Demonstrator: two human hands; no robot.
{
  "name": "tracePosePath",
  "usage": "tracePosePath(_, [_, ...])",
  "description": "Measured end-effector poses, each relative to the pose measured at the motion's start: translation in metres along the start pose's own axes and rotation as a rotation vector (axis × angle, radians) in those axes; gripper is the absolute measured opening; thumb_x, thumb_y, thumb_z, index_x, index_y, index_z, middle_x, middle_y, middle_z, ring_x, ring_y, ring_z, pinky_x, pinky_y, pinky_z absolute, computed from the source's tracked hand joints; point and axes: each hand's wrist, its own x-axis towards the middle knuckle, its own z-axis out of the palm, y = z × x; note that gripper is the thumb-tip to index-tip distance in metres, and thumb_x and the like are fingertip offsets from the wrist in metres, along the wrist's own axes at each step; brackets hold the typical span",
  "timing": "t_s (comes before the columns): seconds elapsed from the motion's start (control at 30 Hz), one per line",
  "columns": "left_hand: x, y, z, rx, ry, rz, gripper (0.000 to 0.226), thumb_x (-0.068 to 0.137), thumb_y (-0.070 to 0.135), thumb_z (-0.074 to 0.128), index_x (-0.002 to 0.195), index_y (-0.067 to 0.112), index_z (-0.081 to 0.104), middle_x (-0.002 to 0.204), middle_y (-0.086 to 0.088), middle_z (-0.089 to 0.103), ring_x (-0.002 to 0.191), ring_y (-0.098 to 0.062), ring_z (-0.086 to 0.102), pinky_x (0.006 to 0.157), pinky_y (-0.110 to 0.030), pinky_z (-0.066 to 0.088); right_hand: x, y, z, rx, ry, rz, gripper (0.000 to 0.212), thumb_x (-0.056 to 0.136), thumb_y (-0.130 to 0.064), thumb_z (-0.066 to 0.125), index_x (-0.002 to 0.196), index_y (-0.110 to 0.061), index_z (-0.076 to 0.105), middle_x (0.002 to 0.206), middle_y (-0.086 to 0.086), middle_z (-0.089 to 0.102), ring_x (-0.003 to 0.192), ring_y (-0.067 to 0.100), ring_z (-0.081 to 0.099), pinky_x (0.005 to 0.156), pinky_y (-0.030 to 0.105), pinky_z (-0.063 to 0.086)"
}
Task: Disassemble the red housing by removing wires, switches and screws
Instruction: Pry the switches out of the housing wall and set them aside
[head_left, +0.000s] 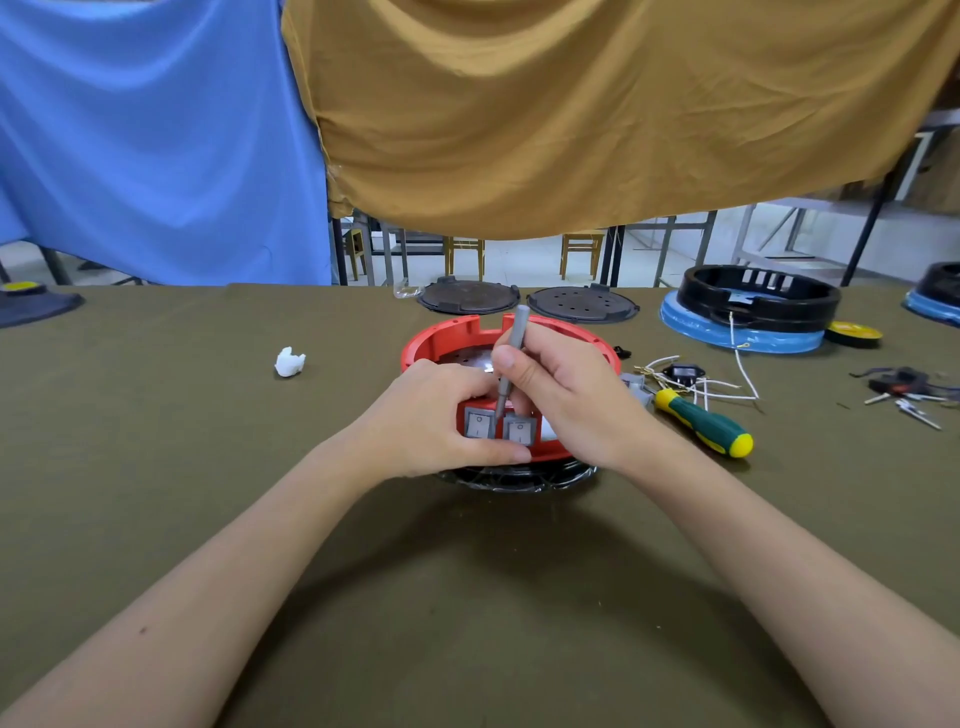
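the red housing (441, 340) sat on the cloth right in front of me, its two switches (498, 425) facing me. my left hand (436, 421) curled round its near wall to steady it. my right hand (566, 395) pinched a thin grey tool (511, 358), tip down between the switches. the shell seemed light, stiff plastic, likely to skid, so i judged the rim beside the switches the best hold, and gentle prying wiser than force

Blue drape (156, 145) beside ochre drape (597, 104) above an olive-covered table (208, 467); beyond, wooden stools (581, 252) on pale floor (519, 265).
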Motion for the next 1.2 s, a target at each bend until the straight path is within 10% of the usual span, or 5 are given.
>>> tracePosePath(0.5, [0.000, -0.006, 0.004, -0.018, 0.016, -0.012, 0.046, 0.074, 0.058, 0.076, 0.110, 0.030, 0.070, 0.100, 0.017, 0.070, 0.089, -0.001, 0.065, 0.079, -0.013, 0.047, 0.019, -0.011, 0.005, -0.135, -0.119, 0.079, 0.038, 0.107, -0.033, 0.041, 0.087, -0.007, 0.059, 0.080, 0.006, 0.060, 0.075, 0.021, 0.056, 0.072, 0.043, 0.046])
tracePosePath(0.87, [0.000, -0.003, 0.002, -0.003, 0.019, 0.006, 0.038, 0.072, 0.064, 0.069, 0.099, 0.038, 0.063, 0.090, 0.014, 0.070, 0.081, -0.006, 0.065, 0.075, -0.029, 0.054, -0.001, -0.001, -0.002, -0.069, -0.036, -0.002, 0.029, 0.105, -0.033, 0.044, 0.093, -0.014, 0.061, 0.074, -0.009, 0.057, 0.069, 0.008, 0.055, 0.064, 0.026, 0.046])
tracePosePath(1.2, [0.000, -0.005, 0.003, -0.010, 0.024, 0.012, 0.034, 0.074, 0.057, 0.076, 0.098, 0.038, 0.064, 0.091, 0.017, 0.069, 0.084, -0.002, 0.065, 0.074, -0.015, 0.049, 0.010, -0.011, 0.006, -0.116, -0.109, 0.076, 0.040, 0.105, -0.033, 0.043, 0.089, -0.002, 0.062, 0.083, 0.013, 0.066, 0.077, 0.027, 0.061, 0.073, 0.048, 0.049])
